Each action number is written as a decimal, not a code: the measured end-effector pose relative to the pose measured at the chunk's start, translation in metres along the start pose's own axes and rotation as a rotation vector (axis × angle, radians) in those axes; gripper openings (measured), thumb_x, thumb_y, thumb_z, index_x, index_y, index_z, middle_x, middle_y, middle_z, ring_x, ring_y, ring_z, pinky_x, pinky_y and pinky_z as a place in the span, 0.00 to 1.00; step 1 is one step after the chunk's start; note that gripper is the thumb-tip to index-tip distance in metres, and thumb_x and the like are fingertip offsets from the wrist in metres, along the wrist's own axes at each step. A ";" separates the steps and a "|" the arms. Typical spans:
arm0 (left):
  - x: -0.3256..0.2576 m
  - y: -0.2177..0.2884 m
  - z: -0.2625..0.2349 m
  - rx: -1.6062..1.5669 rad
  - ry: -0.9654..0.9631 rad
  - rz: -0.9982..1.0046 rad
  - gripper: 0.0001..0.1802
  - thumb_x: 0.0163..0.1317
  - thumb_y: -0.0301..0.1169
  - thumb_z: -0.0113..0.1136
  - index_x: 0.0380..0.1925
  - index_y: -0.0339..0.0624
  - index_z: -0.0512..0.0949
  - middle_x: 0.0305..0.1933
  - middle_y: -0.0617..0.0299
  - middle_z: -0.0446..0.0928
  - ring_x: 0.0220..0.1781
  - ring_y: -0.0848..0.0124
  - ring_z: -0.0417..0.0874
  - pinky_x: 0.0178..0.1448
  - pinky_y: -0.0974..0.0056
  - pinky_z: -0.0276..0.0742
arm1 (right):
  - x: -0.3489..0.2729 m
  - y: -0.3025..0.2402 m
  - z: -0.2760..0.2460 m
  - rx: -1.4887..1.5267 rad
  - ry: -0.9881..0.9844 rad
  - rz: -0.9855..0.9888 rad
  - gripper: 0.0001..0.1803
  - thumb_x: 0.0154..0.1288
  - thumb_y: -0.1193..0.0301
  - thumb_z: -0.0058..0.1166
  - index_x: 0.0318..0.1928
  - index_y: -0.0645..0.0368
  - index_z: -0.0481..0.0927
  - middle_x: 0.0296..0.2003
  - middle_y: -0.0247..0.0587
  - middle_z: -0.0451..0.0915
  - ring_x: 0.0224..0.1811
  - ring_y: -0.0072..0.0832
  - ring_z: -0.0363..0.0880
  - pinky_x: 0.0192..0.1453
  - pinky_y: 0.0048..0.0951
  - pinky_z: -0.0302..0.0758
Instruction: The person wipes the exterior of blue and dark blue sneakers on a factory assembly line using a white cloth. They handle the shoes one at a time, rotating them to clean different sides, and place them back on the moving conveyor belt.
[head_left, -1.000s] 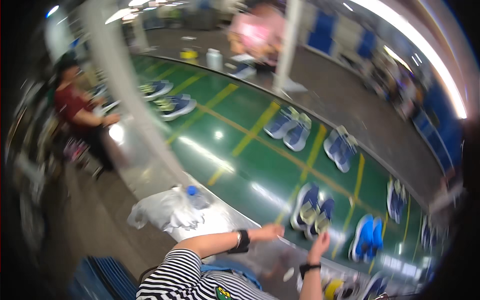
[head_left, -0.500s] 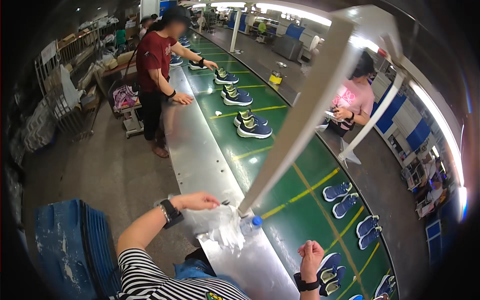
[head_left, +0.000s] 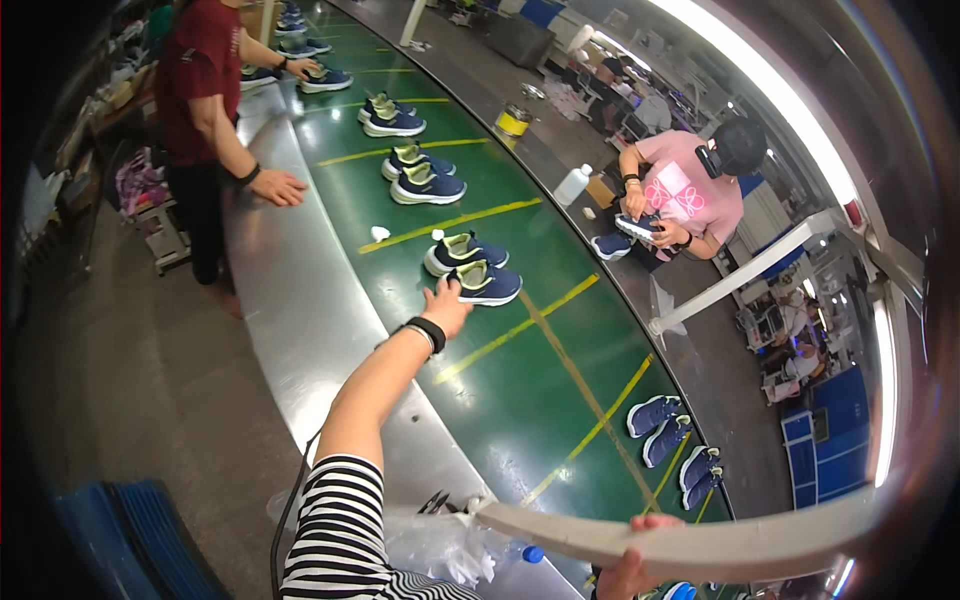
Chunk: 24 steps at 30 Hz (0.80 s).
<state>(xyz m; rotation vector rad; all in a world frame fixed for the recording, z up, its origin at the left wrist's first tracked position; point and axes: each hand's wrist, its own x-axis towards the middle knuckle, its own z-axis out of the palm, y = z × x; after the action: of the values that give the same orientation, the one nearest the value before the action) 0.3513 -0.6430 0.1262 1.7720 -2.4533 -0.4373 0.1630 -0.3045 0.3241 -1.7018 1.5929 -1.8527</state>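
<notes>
My left hand (head_left: 447, 308) reaches across the green conveyor belt (head_left: 560, 400), its fingers closed at the heel of a navy sneaker (head_left: 487, 285) with a white sole and pale lining. Against it on the far side stands the matching sneaker (head_left: 452, 253). Both are upright on the belt, toes pointing right. Low in the view, my right hand (head_left: 628, 577) is partly covered by a pale post (head_left: 700, 545). Its fingertips show above the post and the rest below, so its grip is hidden.
More navy sneaker pairs sit further up the belt (head_left: 428, 185) and at its right side (head_left: 665, 430). A clear plastic bag (head_left: 440, 550) and a blue-capped bottle (head_left: 532, 553) lie on the metal ledge (head_left: 300, 300). One co-worker (head_left: 205, 90) stands far left; another (head_left: 690, 190) handles a shoe across the belt.
My left hand has moved from above the metal ledge out to the sneaker pair and taken hold of the nearer one. The view has swung, and the post now covers part of my right hand.
</notes>
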 end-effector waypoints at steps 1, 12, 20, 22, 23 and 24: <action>0.029 -0.019 0.021 0.015 0.108 -0.037 0.17 0.57 0.32 0.46 0.47 0.57 0.73 0.63 0.46 0.51 0.67 0.46 0.46 0.58 0.30 0.48 | -0.006 0.014 -0.012 -0.202 -0.035 -0.105 0.22 0.49 0.67 0.62 0.45 0.57 0.71 0.38 0.44 0.73 0.39 0.37 0.71 0.50 0.38 0.69; 0.131 -0.053 0.050 0.520 -0.037 -0.066 0.15 0.60 0.35 0.43 0.40 0.50 0.79 0.51 0.53 0.71 0.58 0.58 0.65 0.67 0.40 0.30 | 0.019 -0.025 0.043 0.189 0.247 0.298 0.08 0.51 0.67 0.58 0.33 0.50 0.75 0.31 0.33 0.73 0.35 0.26 0.68 0.41 0.29 0.63; 0.031 -0.022 0.013 0.285 -0.094 0.068 0.32 0.32 0.54 0.68 0.37 0.46 0.80 0.44 0.49 0.73 0.53 0.55 0.70 0.67 0.44 0.40 | -0.013 0.023 0.000 0.209 -0.046 -0.052 0.33 0.49 0.64 0.61 0.51 0.63 0.59 0.41 0.43 0.64 0.41 0.30 0.66 0.44 0.31 0.73; -0.013 -0.017 -0.003 0.189 -0.103 0.132 0.33 0.30 0.55 0.68 0.34 0.44 0.80 0.42 0.45 0.73 0.51 0.52 0.71 0.65 0.44 0.46 | -0.011 0.020 0.006 0.182 0.008 -0.030 0.34 0.47 0.65 0.63 0.51 0.61 0.58 0.40 0.41 0.64 0.42 0.30 0.67 0.45 0.31 0.72; -0.037 -0.019 -0.015 0.182 -0.099 0.145 0.33 0.29 0.55 0.68 0.33 0.44 0.80 0.41 0.45 0.73 0.50 0.52 0.72 0.64 0.44 0.48 | -0.012 0.023 0.003 0.146 -0.042 -0.009 0.34 0.47 0.66 0.63 0.52 0.61 0.58 0.40 0.42 0.65 0.42 0.31 0.68 0.45 0.31 0.72; -0.062 -0.017 -0.023 0.167 -0.104 0.164 0.33 0.29 0.56 0.68 0.33 0.43 0.80 0.41 0.45 0.73 0.49 0.51 0.72 0.63 0.44 0.49 | -0.012 0.022 -0.003 0.100 -0.095 0.019 0.34 0.48 0.67 0.63 0.53 0.60 0.58 0.41 0.42 0.65 0.41 0.32 0.69 0.45 0.31 0.72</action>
<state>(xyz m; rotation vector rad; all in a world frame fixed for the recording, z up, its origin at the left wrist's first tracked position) 0.3922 -0.5940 0.1498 1.6233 -2.7555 -0.3258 0.1540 -0.3033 0.3010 -1.6986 1.4513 -1.7824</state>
